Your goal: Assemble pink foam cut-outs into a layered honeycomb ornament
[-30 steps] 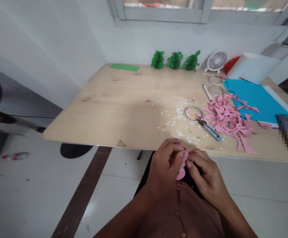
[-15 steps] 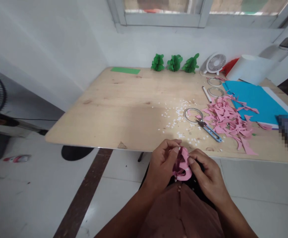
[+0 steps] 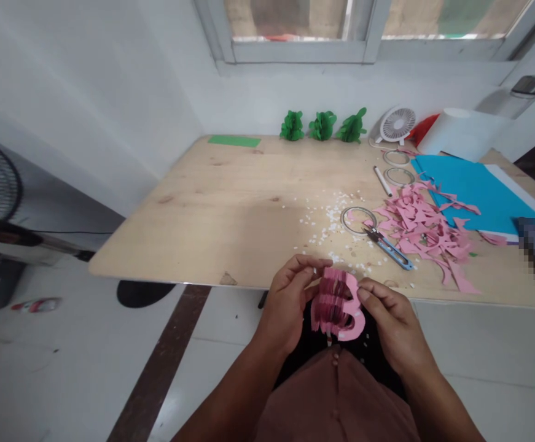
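Observation:
Over my lap, just off the table's front edge, a pink layered paper cutout is spread like an accordion, its near face curved like a 3. My left hand grips its left side, fingers curled behind the layers. At the right edge, my right hand pinches the front sheet between thumb and finger. Blue-handled thread snips lie on the table beyond my right hand, their tips by a roll of tape. Pink paper scraps are heaped to the right of them.
Small white paper bits are scattered over the wooden table. Three green paper shapes stand by the wall, left of a small white fan. Blue sheets, a white marker and a green strip lie there too.
The pink paper layers have fanned out wider between my hands, showing many folds. My hands are slightly farther apart. The view has tilted up a little.

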Action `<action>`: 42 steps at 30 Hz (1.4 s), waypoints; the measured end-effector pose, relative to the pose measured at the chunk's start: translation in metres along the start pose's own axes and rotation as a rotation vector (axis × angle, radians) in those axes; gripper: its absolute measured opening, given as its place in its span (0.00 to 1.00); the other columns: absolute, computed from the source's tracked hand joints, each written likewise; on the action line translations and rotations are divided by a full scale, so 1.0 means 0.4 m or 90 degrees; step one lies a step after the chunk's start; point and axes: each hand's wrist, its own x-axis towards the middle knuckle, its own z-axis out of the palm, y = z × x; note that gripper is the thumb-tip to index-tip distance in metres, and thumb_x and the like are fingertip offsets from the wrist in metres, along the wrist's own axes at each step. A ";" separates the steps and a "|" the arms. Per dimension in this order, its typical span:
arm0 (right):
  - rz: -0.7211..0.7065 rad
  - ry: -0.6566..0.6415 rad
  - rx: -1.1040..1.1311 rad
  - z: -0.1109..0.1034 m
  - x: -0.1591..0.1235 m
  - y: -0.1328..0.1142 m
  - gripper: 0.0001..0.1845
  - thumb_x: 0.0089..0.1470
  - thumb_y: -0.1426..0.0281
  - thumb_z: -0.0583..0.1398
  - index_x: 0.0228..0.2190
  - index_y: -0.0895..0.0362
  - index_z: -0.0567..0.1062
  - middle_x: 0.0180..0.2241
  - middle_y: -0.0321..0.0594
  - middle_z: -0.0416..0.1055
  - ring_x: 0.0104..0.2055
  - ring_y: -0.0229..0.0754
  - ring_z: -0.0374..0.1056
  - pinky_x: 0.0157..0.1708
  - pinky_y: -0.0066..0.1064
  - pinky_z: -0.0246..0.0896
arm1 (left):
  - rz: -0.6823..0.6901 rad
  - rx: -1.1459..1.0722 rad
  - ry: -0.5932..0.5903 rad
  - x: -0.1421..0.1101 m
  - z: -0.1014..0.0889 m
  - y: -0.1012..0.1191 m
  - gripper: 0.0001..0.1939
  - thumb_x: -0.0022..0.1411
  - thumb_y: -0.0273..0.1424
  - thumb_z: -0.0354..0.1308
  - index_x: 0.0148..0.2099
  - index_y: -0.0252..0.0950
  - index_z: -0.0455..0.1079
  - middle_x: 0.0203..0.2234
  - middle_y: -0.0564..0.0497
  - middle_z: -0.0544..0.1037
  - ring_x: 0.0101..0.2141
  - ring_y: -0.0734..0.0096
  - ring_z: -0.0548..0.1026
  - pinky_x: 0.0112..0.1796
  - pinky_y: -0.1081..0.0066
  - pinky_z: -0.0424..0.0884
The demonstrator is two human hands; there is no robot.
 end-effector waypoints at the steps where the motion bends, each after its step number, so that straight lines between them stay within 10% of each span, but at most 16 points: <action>1: 0.004 0.004 0.014 -0.002 0.000 0.004 0.11 0.56 0.63 0.59 0.27 0.55 0.75 0.26 0.33 0.68 0.30 0.37 0.60 0.33 0.25 0.55 | -0.006 -0.001 -0.005 0.002 -0.001 0.000 0.03 0.54 0.29 0.59 0.32 0.35 0.70 0.36 0.47 0.78 0.37 0.66 0.75 0.36 0.69 0.70; 17: 0.047 0.014 0.165 -0.008 -0.004 0.005 0.08 0.52 0.63 0.63 0.28 0.55 0.79 0.23 0.34 0.68 0.30 0.38 0.63 0.32 0.25 0.58 | -0.078 0.112 -0.068 0.011 -0.036 0.000 0.21 0.45 0.23 0.63 0.45 0.34 0.74 0.37 0.46 0.80 0.37 0.65 0.76 0.41 0.67 0.68; 42: 0.128 0.023 0.313 -0.001 -0.033 -0.059 0.08 0.43 0.65 0.68 0.24 0.56 0.77 0.21 0.36 0.70 0.23 0.37 0.65 0.23 0.24 0.62 | -0.244 -0.083 -0.242 -0.005 -0.067 -0.025 0.14 0.47 0.25 0.65 0.39 0.29 0.77 0.31 0.44 0.80 0.30 0.68 0.76 0.37 0.70 0.69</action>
